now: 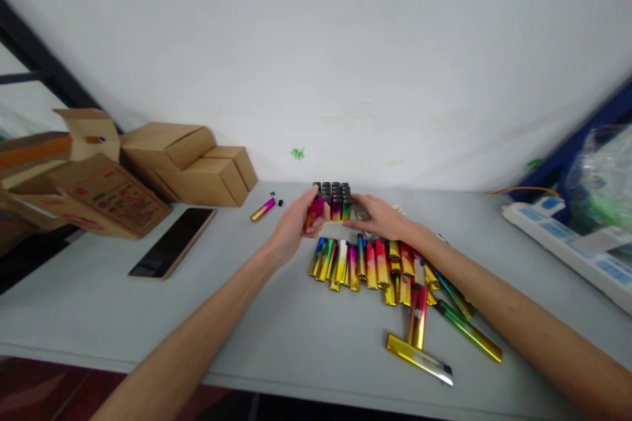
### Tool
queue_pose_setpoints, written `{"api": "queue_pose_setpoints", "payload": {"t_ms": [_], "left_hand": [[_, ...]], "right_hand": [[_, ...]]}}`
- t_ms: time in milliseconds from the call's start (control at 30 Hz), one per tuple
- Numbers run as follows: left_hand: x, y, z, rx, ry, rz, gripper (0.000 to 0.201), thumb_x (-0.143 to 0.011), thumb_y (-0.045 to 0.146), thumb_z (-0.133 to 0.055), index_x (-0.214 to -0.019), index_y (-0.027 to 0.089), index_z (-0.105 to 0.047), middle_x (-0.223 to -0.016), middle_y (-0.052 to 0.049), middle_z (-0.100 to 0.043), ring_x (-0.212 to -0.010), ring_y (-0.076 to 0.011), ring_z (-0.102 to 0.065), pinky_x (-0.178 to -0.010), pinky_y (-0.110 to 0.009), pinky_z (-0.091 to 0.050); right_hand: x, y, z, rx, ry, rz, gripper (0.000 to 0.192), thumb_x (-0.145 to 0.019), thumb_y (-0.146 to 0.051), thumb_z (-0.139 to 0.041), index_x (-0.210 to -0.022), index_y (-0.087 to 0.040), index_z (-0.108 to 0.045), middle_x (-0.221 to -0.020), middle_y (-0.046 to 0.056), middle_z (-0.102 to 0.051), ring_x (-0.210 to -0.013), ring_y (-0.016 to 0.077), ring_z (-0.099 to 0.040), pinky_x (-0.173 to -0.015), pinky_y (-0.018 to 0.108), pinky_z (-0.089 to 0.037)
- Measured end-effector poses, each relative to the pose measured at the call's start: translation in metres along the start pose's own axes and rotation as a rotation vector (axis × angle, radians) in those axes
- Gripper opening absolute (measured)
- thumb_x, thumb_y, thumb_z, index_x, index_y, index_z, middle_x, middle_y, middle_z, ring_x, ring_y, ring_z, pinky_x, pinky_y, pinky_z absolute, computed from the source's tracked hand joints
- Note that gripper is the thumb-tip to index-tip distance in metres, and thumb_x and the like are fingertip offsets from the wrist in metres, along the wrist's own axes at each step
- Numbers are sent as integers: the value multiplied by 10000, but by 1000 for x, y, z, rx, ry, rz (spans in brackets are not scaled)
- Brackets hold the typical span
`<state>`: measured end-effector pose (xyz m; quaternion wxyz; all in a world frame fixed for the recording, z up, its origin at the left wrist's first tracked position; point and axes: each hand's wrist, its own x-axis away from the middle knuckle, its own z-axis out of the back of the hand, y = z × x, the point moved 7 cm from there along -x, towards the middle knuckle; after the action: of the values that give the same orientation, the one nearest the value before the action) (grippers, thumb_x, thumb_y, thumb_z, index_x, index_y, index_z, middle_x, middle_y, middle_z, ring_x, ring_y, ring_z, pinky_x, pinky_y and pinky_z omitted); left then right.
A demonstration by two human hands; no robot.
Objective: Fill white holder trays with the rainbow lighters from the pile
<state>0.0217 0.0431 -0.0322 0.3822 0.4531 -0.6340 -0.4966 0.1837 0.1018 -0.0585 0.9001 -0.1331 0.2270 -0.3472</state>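
A block of upright lighters with black tops (334, 197) stands near the back of the grey table (276, 322). My left hand (293, 227) holds a pink and gold lighter (315, 210) against the block's left side. My right hand (378, 216) rests against the block's right side, fingers curled on it. Just in front of both hands lies a row of several shiny, rainbow-coloured lighters (365, 264), with more scattered toward the front right (419, 358).
One loose pink and gold lighter (262, 209) lies left of the block, small black bits beside it. A dark phone (172, 242) lies at the left. Cardboard boxes (187, 164) stack at the back left. A white power strip (567, 243) and plastic bags sit at the right.
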Motion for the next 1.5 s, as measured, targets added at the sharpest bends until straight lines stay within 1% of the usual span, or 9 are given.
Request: {"api": "queue_pose_setpoints", "payload": {"t_ms": [133, 400, 500, 633, 733, 1033, 1233, 1367, 1500], "left_hand": [[-2, -1, 5, 9, 20, 41, 469, -952, 461, -387, -563, 199, -365, -514, 55, -256, -435, -74, -194, -440, -229, -165], [-3, -5, 14, -7, 116, 85, 357, -909, 335, -353, -577, 207, -341, -543, 67, -188, -438, -83, -129, -430, -227, -106], [-4, -5, 17, -16, 138, 58, 386, -936, 381, -388, -595, 200, -370, -552, 69, -201, -442, -77, -146, -427, -215, -122], [-4, 1, 18, -22, 149, -32, 522, -942, 623, -469, -684, 173, -520, -566, 64, -275, -450, -68, -204, -424, -198, -164], [-5, 7, 20, 1, 137, -106, 585, -912, 707, -500, -794, 150, -635, -618, 20, -413, -497, -88, -339, -443, -208, -267], [-6, 26, 36, -28, 201, -306, 373, -882, 460, -724, -1109, 166, -706, -785, 2, -545, -664, -99, -489, -573, -214, -425], [-4, 28, 47, -107, 270, -320, 399, -744, 405, -855, -1052, 191, -719, -979, -36, -695, -839, -151, -648, -772, -298, -547], [-6, 28, 61, -348, 366, -370, 379, -680, 376, -898, -934, 147, -737, -889, -76, -758, -841, -200, -695, -818, -334, -557], [-8, 21, 69, -562, 419, -358, 369, -648, 365, -909, -901, 149, -748, -825, -83, -772, -777, -219, -722, -748, -327, -573]], "right_hand": [[0, 4, -3, 9, -4, -1, 666, -931, -497, -665, -1436, -93, -509, -1303, 215, -672, -1159, 357, -657, -1006, 517, -523], [1, 8, -5, 21, 16, 9, 667, -923, -529, -665, -1432, -121, -521, -1283, 205, -681, -1139, 354, -662, -988, 525, -529], [1, 7, -4, 19, 19, 7, 661, -929, -530, -657, -1433, -124, -523, -1294, 205, -678, -1145, 355, -661, -993, 529, -526], [1, 5, -3, 2, 22, 3, 650, -923, -507, -676, -1426, -121, -533, -1301, 208, -676, -1147, 354, -662, -987, 529, -530], [1, 5, -3, -10, 24, 11, 634, -922, -496, -681, -1416, -124, -542, -1295, 204, -681, -1143, 349, -666, -984, 526, -534], [2, 5, -2, -24, 23, 17, 643, -927, -504, -673, -1430, -132, -525, -1352, 199, -657, -1210, 351, -646, -1047, 539, -506], [2, 6, -4, -22, 17, 22, 668, -938, -528, -651, -1440, -109, -513, -1360, 216, -648, -1214, 355, -641, -1049, 550, -505], [2, 5, -2, -34, 30, 24, 668, -931, -533, -660, -1448, -136, -512, -1368, 206, -647, -1223, 360, -638, -1046, 569, -503], [2, 3, -1, -31, 24, 21, 657, -933, -520, -665, -1443, -132, -519, -1362, 208, -650, -1220, 361, -639, -1037, 565, -510]]}}
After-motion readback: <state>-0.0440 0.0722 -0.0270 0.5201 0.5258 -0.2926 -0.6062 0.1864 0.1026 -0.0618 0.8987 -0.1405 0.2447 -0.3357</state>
